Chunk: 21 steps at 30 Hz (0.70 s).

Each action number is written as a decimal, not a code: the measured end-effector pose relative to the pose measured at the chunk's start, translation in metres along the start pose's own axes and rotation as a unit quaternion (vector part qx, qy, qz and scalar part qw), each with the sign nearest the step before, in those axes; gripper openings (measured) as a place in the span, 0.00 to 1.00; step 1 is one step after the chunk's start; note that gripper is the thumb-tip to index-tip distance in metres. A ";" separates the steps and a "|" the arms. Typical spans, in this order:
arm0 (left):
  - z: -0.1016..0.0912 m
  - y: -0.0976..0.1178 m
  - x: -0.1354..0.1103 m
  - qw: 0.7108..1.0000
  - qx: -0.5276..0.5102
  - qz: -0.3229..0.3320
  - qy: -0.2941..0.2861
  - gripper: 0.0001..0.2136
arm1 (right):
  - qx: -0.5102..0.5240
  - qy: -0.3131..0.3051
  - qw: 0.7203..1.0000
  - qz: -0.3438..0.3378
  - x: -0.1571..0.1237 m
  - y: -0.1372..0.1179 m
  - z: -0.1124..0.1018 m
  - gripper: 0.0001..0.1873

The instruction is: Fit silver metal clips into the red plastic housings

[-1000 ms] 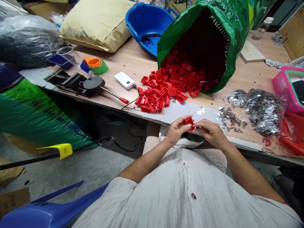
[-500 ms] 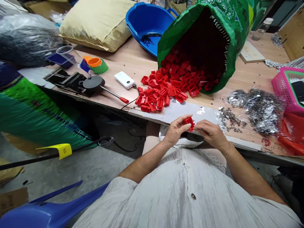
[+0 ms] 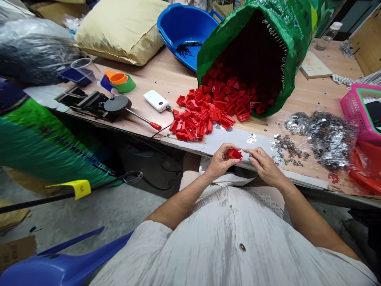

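Note:
My left hand (image 3: pixel 220 162) pinches a small red plastic clip (image 3: pixel 235 153) at the table's front edge. My right hand (image 3: pixel 263 165) is closed in a pinch just right of the clip, with what looks like a tiny metal piece at its fingertips. Beyond my hands lies a pile of red clips (image 3: pixel 205 113) spilling from a tipped green sack (image 3: pixel 262 43). Loose small metal parts (image 3: pixel 287 149) lie to the right of my hands.
A clear bag of metal parts (image 3: pixel 324 133), a pink basket (image 3: pixel 357 109) and a red tray (image 3: pixel 367 167) sit at right. A white power bank (image 3: pixel 156 100), a black hand press (image 3: pixel 98 104), stacked cups (image 3: pixel 119 81), a blue basin (image 3: pixel 186 28) and a tan sack (image 3: pixel 122 29) lie left and behind.
My hands have parted slightly: the right hand drew a little away from the red clip, which the left hand has turned and lifted a touch.

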<state>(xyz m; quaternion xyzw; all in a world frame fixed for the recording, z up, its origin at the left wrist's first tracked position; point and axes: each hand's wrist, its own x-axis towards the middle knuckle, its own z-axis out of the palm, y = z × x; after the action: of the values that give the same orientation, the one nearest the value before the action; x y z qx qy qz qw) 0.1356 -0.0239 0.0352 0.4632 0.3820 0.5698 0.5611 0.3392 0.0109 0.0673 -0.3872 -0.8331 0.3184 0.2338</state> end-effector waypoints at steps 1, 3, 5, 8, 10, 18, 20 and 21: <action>-0.003 -0.001 0.002 0.998 0.053 0.015 -0.001 0.17 | -0.017 -0.002 1.000 0.000 0.000 0.002 0.001 0.18; -0.008 -0.003 0.007 0.984 0.174 0.035 -0.005 0.16 | -0.043 -0.003 0.999 0.005 0.000 0.006 0.004 0.18; -0.012 -0.003 0.011 0.961 0.273 0.035 -0.022 0.16 | -0.058 0.000 0.998 0.012 0.000 0.009 0.008 0.17; -0.014 -0.003 0.016 0.939 0.338 0.028 -0.052 0.17 | -0.069 0.002 0.997 0.018 0.002 0.010 0.011 0.12; -0.015 -0.003 0.019 0.934 0.351 0.030 -0.063 0.16 | -0.075 -0.006 0.997 0.018 0.004 0.009 0.012 0.10; -0.018 -0.003 0.024 0.934 0.347 0.025 -0.080 0.16 | -0.082 -0.018 0.996 0.013 0.007 0.011 0.012 0.11; -0.018 -0.003 0.024 0.937 0.339 0.028 -0.080 0.16 | -0.082 -0.019 0.996 0.010 0.007 0.012 0.013 0.11; -0.018 -0.004 0.024 0.938 0.335 0.030 -0.080 0.16 | -0.083 -0.020 0.996 0.009 0.007 0.013 0.013 0.12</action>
<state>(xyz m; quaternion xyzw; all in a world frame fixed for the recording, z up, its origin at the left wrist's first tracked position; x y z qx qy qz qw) 0.1206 0.0020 0.0291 0.6796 0.4906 0.3865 0.3848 0.3331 0.0182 0.0505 -0.4058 -0.8578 0.2579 0.1813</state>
